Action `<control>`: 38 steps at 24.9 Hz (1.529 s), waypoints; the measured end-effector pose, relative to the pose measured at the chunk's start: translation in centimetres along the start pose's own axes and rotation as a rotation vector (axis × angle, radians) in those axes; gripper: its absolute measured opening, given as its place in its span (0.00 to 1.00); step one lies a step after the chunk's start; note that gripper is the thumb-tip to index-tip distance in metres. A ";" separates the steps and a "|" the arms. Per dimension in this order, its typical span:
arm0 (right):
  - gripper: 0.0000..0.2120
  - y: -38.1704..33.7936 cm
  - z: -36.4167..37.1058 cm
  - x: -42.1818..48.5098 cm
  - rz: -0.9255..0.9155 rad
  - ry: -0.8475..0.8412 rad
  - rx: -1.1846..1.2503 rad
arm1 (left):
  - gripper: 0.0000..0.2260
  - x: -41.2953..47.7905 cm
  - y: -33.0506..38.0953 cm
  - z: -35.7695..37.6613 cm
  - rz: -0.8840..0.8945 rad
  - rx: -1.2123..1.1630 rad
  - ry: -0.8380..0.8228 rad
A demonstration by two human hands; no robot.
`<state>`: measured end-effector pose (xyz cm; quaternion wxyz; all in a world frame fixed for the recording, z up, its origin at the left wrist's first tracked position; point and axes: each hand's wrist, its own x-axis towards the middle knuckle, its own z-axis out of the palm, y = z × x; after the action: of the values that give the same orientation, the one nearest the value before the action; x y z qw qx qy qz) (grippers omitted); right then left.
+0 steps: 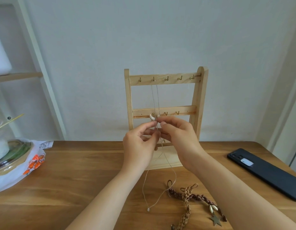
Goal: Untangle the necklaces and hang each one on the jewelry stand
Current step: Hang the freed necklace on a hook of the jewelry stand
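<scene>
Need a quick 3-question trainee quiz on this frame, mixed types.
1. True or false: the thin cord necklace hangs from a hook on the jewelry stand's top rail.
2. Where do the braided necklaces lie? A) on the table B) on the stand's middle rail C) on the floor
3. Fill in: the left hand and right hand both pinch the ____.
Key: 1 true; 2 A; 3 thin cord necklace.

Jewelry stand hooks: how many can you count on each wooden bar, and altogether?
Top bar: 5 hooks
Middle bar: 3 hooks
Bottom bar: 1 hook showing; left hand and right hand, pinching the thin cord, hide the rest
Total in view: 9
</scene>
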<state>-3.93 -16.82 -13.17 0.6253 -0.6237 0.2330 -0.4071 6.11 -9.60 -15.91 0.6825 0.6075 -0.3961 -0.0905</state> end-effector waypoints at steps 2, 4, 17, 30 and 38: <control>0.09 -0.2 -0.2 0.1 0.080 -0.011 0.105 | 0.15 0.0 0.3 -0.1 -0.024 -0.008 -0.058; 0.08 -0.2 -0.5 0.2 0.128 -0.009 0.083 | 0.17 0.0 0.6 -0.1 -0.039 -0.017 -0.094; 0.06 1.1 -1.9 0.0 0.165 -0.123 -0.156 | 0.08 0.7 0.1 -0.2 -0.026 0.064 0.057; 0.11 0.7 -2.8 0.2 0.271 -0.275 -0.250 | 0.07 2.0 1.2 0.0 0.122 0.153 0.068; 0.11 -0.2 -3.4 0.2 0.284 -0.425 -0.270 | 0.16 1.7 1.2 0.3 0.066 0.101 0.003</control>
<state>-6.54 -18.99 -13.32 0.6223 -0.7337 0.2337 -0.1411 6.64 -10.57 -14.14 0.6542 0.6279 -0.4191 -0.0469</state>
